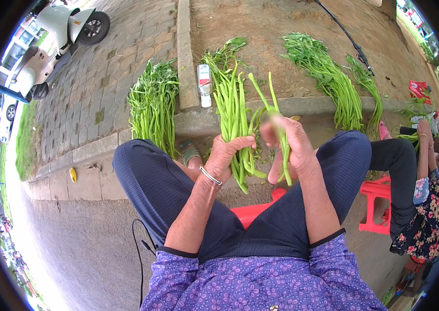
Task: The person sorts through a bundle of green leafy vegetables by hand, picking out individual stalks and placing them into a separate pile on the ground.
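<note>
My left hand (224,153) grips a thick bunch of long green vegetable stems, likely water spinach (231,105), whose leafy tops point away from me. In my right hand (297,142) are a few separate green stems (285,149), held upright beside the bunch, a short gap away. A blurred patch covers part of the right fingers. Bits of cut stem (268,155) litter the ground below my hands. To the left, a leafy bundle of the same greens (153,105) leans on the kerb. Another large bundle (326,77) lies to the right, with a smaller one (367,89) alongside.
A clear bottle (204,85) with a label lies on the kerb (200,122). Beneath me is a red plastic stool (256,212). At right, a person in a floral top (433,217) handles greens near another red stool (375,204). A scooter (54,35) stands upper left.
</note>
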The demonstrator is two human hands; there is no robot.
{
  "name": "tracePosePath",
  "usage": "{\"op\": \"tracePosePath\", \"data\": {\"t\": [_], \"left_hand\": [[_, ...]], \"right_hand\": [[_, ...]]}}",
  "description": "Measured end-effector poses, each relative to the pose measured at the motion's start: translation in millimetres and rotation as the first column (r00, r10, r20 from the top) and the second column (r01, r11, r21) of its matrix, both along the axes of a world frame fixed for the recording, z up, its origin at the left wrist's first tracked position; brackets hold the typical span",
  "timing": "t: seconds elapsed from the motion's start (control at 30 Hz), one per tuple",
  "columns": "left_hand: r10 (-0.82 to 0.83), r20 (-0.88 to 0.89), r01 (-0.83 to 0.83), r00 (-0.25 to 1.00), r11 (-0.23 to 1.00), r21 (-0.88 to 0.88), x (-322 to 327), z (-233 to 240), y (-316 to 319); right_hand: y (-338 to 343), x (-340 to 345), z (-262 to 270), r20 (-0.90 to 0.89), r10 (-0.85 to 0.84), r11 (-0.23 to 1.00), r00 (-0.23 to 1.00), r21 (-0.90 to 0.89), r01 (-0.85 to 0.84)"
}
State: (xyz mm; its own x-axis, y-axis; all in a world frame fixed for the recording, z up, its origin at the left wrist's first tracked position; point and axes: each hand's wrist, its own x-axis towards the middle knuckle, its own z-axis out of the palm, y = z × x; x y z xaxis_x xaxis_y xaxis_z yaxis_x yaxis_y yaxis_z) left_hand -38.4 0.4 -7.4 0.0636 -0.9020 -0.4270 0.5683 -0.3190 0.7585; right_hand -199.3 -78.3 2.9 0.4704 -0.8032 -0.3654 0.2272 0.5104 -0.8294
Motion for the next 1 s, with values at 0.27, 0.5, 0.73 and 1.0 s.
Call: {"op": "tracePosePath", "data": {"t": [0.27, 0.5, 0.73, 1.0], "left_hand": [[-0.026, 0.155, 0.038, 0.988, 0.996, -0.077, -14, -11, -1], [-0.099, 0.120, 0.095, 0.988, 0.995, 0.045, -16, -17, 2], [-0.064, 0.011, 0.065, 0.998, 0.997, -0.047, -13, -15, 3], [-0.074, 0.079, 0.073, 0.994, 0.997, 0.019, -13, -16, 2]], "right_hand": [[11, 13, -25, 0.048, -0.057, 0.994, 0.997, 0.097, 0.052], [19, 22, -34, 0.169, -0.159, 0.967, 0.973, 0.224, 0.119], [16, 20, -23, 0.093, -0.053, 0.997, 0.994, 0.056, 0.048], [25, 25, -21, 0.060, 0.024, 0.982, 0.998, -0.188, -0.013]]}}
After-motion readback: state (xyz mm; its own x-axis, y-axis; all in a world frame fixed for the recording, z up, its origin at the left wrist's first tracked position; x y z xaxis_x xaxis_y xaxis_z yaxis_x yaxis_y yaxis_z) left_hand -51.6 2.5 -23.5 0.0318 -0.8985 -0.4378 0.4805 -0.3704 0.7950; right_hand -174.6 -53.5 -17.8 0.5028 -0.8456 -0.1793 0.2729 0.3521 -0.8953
